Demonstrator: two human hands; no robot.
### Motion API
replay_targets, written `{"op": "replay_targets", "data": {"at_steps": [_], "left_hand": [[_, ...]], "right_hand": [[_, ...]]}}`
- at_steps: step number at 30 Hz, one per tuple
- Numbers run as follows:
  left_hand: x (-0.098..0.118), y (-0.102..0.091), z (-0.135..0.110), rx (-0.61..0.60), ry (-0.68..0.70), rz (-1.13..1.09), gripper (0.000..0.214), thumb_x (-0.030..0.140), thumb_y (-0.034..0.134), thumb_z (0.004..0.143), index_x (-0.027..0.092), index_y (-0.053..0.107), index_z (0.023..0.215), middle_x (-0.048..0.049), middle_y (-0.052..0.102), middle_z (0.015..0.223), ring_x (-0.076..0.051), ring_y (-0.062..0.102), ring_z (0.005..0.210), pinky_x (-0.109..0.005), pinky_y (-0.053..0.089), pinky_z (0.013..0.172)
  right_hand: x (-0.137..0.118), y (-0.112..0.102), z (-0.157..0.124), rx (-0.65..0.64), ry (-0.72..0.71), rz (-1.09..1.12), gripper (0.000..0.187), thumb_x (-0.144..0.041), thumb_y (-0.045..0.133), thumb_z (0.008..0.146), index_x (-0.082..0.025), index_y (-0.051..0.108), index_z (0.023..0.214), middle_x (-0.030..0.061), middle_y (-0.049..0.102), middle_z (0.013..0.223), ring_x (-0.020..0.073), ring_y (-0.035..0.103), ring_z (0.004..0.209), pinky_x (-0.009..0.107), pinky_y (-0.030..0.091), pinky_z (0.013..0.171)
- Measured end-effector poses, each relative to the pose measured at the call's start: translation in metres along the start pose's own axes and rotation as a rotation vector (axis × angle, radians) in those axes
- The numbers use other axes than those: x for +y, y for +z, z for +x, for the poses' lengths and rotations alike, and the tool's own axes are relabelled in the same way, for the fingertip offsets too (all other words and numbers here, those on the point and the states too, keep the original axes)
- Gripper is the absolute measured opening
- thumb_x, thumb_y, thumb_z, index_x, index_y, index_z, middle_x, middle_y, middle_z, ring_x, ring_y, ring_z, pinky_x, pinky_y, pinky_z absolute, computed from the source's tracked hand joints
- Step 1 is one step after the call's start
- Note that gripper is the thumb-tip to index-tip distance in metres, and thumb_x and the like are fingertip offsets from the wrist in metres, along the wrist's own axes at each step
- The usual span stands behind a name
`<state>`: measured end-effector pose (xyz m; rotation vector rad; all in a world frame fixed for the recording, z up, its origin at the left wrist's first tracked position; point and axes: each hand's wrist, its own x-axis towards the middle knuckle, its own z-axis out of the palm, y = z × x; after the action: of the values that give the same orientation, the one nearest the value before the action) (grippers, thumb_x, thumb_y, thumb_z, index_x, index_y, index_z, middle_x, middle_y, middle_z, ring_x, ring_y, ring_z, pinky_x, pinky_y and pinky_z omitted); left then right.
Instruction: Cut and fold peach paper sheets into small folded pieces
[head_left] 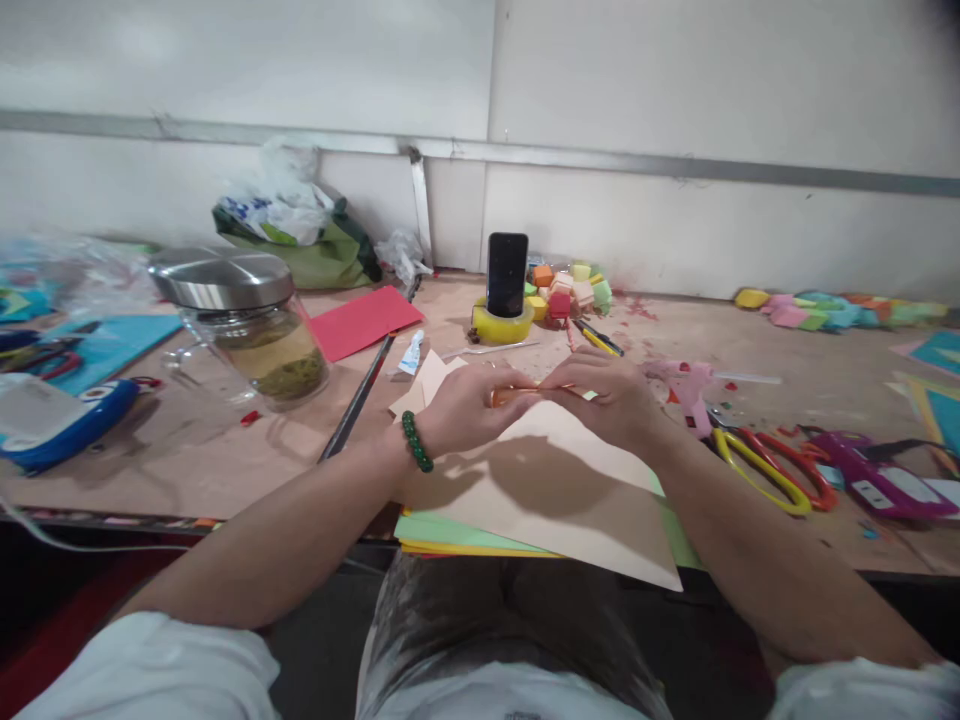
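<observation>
Orange piece: a thin orange piece (537, 389) sits between the two hands, above the far part of the paper stack; the fingers hide most of it.
Left hand: the left hand (474, 405) pinches the piece's left part between thumb and fingers; a green bracelet (417, 442) circles the wrist.
Right hand: the right hand (604, 395) pinches the other part, thumb and fingers closed on it, its fingertips close to the left hand's.
Paper stack: a peach sheet (570, 510) lies on top, askew, with green and yellow edges showing beneath and the hands' shadow across it.
Beside the left hand: peach cutouts (431, 380), with a small tube (412, 353) just beyond.
Beyond the hands: a dark-screened phone (507, 275) stands upright in a yellow tape roll (504, 324); coloured blocks (562, 290) and a cutter (600, 338) lie to its right.
Right side: a pink glue gun (694, 388), then scissors (761, 470) with yellow and red handles.
Left side: a lidded glass jug (274, 350) holds liquid and leaves, near red paper (367, 322).
</observation>
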<state>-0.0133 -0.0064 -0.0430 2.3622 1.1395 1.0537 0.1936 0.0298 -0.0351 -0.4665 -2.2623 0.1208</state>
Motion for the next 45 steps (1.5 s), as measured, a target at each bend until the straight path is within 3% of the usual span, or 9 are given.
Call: {"op": "replay_targets", "data": {"at_steps": [4,9,15,23,34,41,45], "left_hand": [[-0.002,-0.007,0.004,-0.017,-0.01,-0.109,0.045,0.038,0.04,0.098,0.015,0.069,0.072,-0.0022,0.066,0.065,-0.013,0.057,0.062,-0.024,0.044,0.06],[-0.003,-0.007,0.003,-0.03,0.04,0.02,0.026,0.031,0.054,0.092,0.018,0.075,0.083,-0.0032,0.072,0.072,-0.013,0.061,0.065,-0.023,0.043,0.059],[-0.005,-0.01,0.003,-0.24,0.01,0.096,0.025,0.029,0.056,0.089,0.02,0.078,0.083,-0.0012,0.073,0.067,-0.011,0.058,0.058,-0.021,0.039,0.057],[0.004,-0.006,0.004,-0.33,-0.067,0.399,0.021,0.024,0.057,0.084,0.021,0.077,0.077,-0.0026,0.073,0.07,-0.014,0.058,0.062,-0.025,0.031,0.056],[0.007,-0.018,0.009,-0.381,-0.116,0.483,0.02,0.022,0.056,0.081,0.017,0.066,0.065,-0.0026,0.066,0.064,-0.014,0.052,0.06,-0.027,0.023,0.054],[0.006,-0.02,0.01,-0.369,-0.143,0.419,0.013,0.015,0.055,0.076,0.016,0.065,0.069,-0.0036,0.067,0.069,-0.015,0.054,0.066,-0.026,0.032,0.059],[0.002,-0.02,0.01,-0.345,-0.126,0.343,0.019,0.008,0.053,0.074,0.017,0.069,0.08,-0.0026,0.071,0.075,-0.015,0.058,0.069,-0.025,0.038,0.062]], "right_hand": [[0.006,-0.004,-0.001,0.013,0.062,0.048,0.013,-0.02,0.061,0.09,-0.022,0.067,0.079,0.0012,0.071,0.074,0.0152,0.063,0.07,0.029,0.049,0.066],[0.009,-0.001,-0.004,-0.074,0.071,0.042,0.015,-0.019,0.059,0.091,-0.022,0.066,0.078,0.0017,0.071,0.075,0.0142,0.062,0.068,0.027,0.048,0.062],[0.004,0.006,-0.003,-0.228,-0.036,0.026,0.019,-0.025,0.057,0.095,-0.02,0.068,0.081,0.0036,0.07,0.072,0.0145,0.061,0.067,0.027,0.047,0.062],[0.001,0.015,-0.007,-0.248,-0.091,0.0,0.021,-0.02,0.054,0.095,-0.019,0.068,0.08,0.0044,0.07,0.071,0.0147,0.062,0.068,0.025,0.045,0.06],[0.003,0.004,-0.005,-0.196,0.081,0.07,0.016,-0.023,0.06,0.091,-0.02,0.067,0.077,0.003,0.07,0.072,0.0136,0.061,0.065,0.026,0.046,0.062],[0.003,0.002,-0.004,-0.17,0.144,0.099,0.016,-0.024,0.062,0.088,-0.02,0.068,0.073,0.0021,0.07,0.07,0.0138,0.061,0.064,0.027,0.046,0.061],[0.006,-0.001,-0.005,-0.157,0.229,0.13,0.017,-0.025,0.061,0.087,-0.02,0.067,0.072,0.0025,0.07,0.071,0.0143,0.061,0.065,0.027,0.047,0.061]]}}
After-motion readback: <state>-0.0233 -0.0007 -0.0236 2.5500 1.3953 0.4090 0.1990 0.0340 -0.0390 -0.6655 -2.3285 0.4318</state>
